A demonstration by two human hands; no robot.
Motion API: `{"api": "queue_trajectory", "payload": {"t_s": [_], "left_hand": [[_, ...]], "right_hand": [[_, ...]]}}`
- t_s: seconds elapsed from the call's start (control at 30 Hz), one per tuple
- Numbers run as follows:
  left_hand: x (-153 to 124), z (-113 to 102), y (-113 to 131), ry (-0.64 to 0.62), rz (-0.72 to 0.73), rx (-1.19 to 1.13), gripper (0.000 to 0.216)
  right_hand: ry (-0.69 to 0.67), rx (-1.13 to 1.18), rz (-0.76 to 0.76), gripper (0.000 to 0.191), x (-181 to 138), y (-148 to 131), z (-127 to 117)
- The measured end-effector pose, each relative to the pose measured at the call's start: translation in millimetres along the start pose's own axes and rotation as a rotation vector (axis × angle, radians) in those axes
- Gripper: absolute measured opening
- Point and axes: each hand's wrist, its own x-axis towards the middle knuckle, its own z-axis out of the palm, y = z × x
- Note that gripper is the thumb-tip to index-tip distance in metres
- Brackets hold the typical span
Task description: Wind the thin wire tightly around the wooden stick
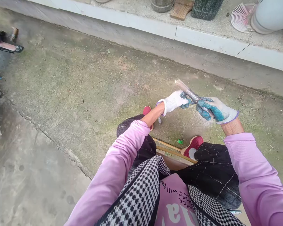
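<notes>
Both my hands wear white work gloves with teal-coated fingers and are raised in front of my knees. My left hand [175, 101] pinches the middle of a thin stick wound with grey wire or thread [190, 92]. My right hand [213, 110] is closed around the stick's lower end. The stick's pale bare tip points up and to the left. A short grey strand [159, 119] hangs below my left wrist. I sit with red shoes [192, 146] on the concrete ground.
Two thin wooden sticks [173, 150] lie across the ground between my feet, near a small green scrap [180, 141]. A raised concrete ledge [202, 39] runs along the back with pots, a wooden board and a white plastic lid. Another person's foot [10, 46] shows at far left.
</notes>
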Motion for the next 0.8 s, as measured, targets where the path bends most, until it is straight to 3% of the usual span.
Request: {"api": "queue_trajectory", "payload": {"t_s": [0.1,0.2,0.27,0.37,0.47,0.57,0.7,0.8], "left_hand": [[4.1,-4.6,0.6,-0.109,0.021,-0.109,0.022],[8.4,-3.0,-1.4,-0.066,0.013,-0.148,0.017],[9.3,0.7,-1.7,0.007,0.009,-0.159,0.014],[7.0,5.7,1.7,0.079,-0.002,-0.154,0.014],[3.1,7.1,6.6,0.090,-0.012,-0.149,0.013],[-1.0,5.1,8.9,0.095,-0.013,-0.123,0.012],[-6.3,1.4,8.7,0.067,0.010,-0.079,0.011],[-7.3,1.8,8.2,0.025,0.021,-0.081,0.016]], "right_hand": [[-0.045,-0.037,0.004,0.064,-3.4,-4.9,3.4],[-0.026,-0.073,0.021,0.058,-0.1,-6.0,6.2],[0.093,-0.166,0.014,0.049,5.6,-4.2,8.6],[0.375,-0.440,-0.030,0.033,12.8,-2.1,12.8],[0.472,-0.681,-0.081,0.022,13.1,-3.7,16.7],[0.399,-0.635,-0.080,0.020,8.2,-5.9,20.3],[0.171,-0.163,-0.002,0.049,2.9,-3.9,20.4],[0.016,-0.029,0.021,0.064,4.4,0.7,19.1]]}}
